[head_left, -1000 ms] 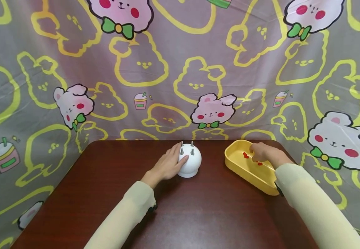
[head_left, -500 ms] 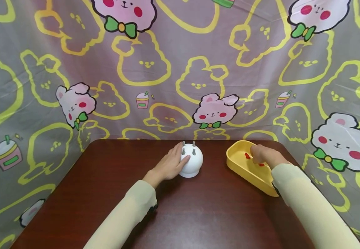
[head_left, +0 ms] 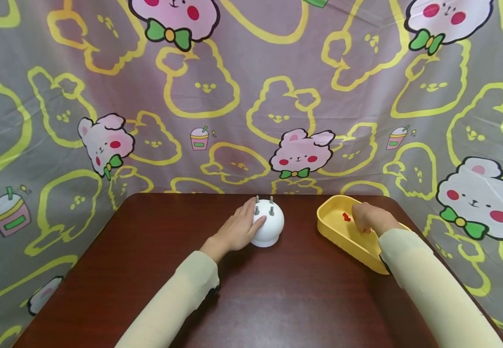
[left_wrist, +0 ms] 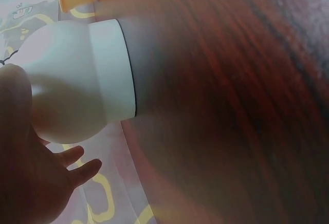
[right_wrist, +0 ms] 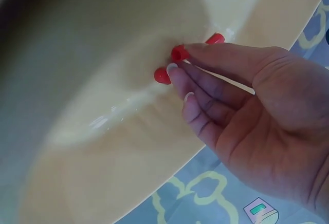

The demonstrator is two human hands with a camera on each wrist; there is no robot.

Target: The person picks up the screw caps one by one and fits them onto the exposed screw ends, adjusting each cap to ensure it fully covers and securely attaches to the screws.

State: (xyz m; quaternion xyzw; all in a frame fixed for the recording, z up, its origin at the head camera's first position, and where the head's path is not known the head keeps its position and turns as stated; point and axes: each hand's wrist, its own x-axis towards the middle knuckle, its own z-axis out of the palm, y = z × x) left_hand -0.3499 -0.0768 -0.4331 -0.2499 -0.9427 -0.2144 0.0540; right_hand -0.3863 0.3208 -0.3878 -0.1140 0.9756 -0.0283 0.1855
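Brown table [head_left: 294, 299], cartoon curtain [head_left: 238, 58] behind | left hand [head_left: 234, 231], fingers pretty straight, rests on white ball [head_left: 273, 231], far middle | right hand [head_left: 374, 220] pinching a red cap [right_wrist: 179, 53] in yellow tray [head_left: 349, 245], far right

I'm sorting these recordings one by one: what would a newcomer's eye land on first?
First, probably the cartoon-patterned cloth behind and beside the table. Then the white rounded object with four gray pegs on top, at the table's far side, the left hand against it. Right of it, the right hand pinches a small red piece in the yellow tray.
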